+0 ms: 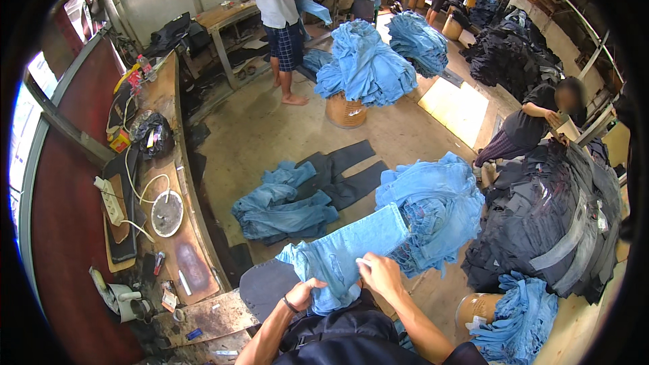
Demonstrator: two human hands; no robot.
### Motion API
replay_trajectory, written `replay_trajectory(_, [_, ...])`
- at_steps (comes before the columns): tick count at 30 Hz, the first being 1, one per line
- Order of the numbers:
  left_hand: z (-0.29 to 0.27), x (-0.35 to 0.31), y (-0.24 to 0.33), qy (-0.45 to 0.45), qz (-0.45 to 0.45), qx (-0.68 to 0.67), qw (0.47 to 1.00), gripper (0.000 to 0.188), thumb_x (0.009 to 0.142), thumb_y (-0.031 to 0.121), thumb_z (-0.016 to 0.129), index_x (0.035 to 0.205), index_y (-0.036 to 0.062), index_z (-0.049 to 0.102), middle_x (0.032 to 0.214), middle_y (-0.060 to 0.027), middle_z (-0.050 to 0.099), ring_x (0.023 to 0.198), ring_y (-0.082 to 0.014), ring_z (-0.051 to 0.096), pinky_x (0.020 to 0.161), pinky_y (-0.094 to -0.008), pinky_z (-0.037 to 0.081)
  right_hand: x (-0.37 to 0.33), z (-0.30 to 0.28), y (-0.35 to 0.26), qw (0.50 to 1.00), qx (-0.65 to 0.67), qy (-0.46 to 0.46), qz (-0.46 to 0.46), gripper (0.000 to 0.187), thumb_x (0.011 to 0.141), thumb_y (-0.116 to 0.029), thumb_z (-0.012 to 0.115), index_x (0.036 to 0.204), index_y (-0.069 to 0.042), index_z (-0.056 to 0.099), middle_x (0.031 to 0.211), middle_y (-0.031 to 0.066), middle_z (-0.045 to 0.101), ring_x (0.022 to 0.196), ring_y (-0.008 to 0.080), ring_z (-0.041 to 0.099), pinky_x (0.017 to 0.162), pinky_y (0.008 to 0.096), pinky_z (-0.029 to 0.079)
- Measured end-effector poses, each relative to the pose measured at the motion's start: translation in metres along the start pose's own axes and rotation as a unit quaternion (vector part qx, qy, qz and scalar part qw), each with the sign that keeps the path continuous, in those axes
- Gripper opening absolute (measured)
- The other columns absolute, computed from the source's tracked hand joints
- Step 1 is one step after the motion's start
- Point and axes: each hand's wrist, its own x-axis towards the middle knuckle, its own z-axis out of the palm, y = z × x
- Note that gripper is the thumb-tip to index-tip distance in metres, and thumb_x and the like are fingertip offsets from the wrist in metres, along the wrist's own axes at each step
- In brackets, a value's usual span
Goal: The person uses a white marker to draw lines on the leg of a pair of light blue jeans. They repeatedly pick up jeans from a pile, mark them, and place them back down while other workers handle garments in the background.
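A pair of light blue jeans point(351, 247) lies across my lap, its leg stretching up and to the right. My left hand point(302, 294) grips the bunched waist end at the lower left. My right hand point(380, 272) pinches the fabric near the middle, thumb on top. Both forearms come in from the lower edge over dark clothing. A dark rounded board point(267, 284) sits under the jeans at the left.
Piles of light blue jeans point(433, 213) and dark trousers point(547, 216) stand to my right. More jeans point(284, 206) and dark trousers point(345, 172) lie on the floor ahead. A cluttered wooden bench point(169, 162) runs along the left. A seated person point(534, 122) and standing people point(280, 20) work farther off.
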Motion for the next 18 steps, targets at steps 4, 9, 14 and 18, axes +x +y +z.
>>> replay_trajectory(4, [-0.006, 0.002, -0.003, -0.037, 0.031, -0.004, 0.999, 0.029, 0.091, 0.013, 0.068, 0.114, -0.0043, 0.073, 0.111, -0.0131, 0.078, 0.100, -0.0259, 0.075, 0.095, -0.0414, 0.060, 0.001, -0.003, 0.002, 0.975, 0.201, -0.082, -0.052, 0.031, 0.097, -0.034, 0.077, 0.085, -0.006, 0.070, 0.079, 0.0163, 0.074, 0.071, 0.0411, 0.073, 0.061, 0.0494, 0.055])
replay_trajectory(9, [0.000, 0.000, -0.001, -0.032, 0.058, 0.003, 0.998, 0.026, 0.091, 0.012, 0.069, 0.112, -0.0034, 0.074, 0.110, -0.0124, 0.078, 0.102, -0.0259, 0.075, 0.095, -0.0413, 0.060, -0.001, -0.004, -0.003, 0.991, 0.119, 0.040, -0.053, 0.020, 0.097, -0.031, 0.076, 0.090, -0.012, 0.075, 0.076, 0.0145, 0.072, 0.073, 0.0386, 0.073, 0.061, 0.0480, 0.055])
replay_trajectory(14, [-0.001, -0.006, 0.001, -0.058, 0.071, 0.012, 0.996, 0.031, 0.092, 0.011, 0.069, 0.120, -0.0045, 0.071, 0.115, -0.0126, 0.077, 0.105, -0.0265, 0.074, 0.098, -0.0431, 0.059, 0.007, -0.007, -0.013, 0.996, -0.019, 0.084, -0.036, 0.021, 0.094, -0.033, 0.077, 0.089, -0.013, 0.074, 0.079, 0.0140, 0.073, 0.071, 0.0385, 0.073, 0.060, 0.0462, 0.056])
replay_trajectory(18, [0.006, -0.001, -0.001, -0.020, 0.071, 0.029, 0.997, 0.037, 0.093, 0.011, 0.070, 0.127, -0.0040, 0.068, 0.119, -0.0130, 0.076, 0.108, -0.0269, 0.074, 0.102, -0.0444, 0.058, 0.003, -0.012, -0.022, 0.982, 0.133, -0.054, -0.121, 0.026, 0.096, -0.035, 0.076, 0.088, -0.010, 0.073, 0.077, 0.0143, 0.073, 0.070, 0.0377, 0.072, 0.060, 0.0459, 0.055])
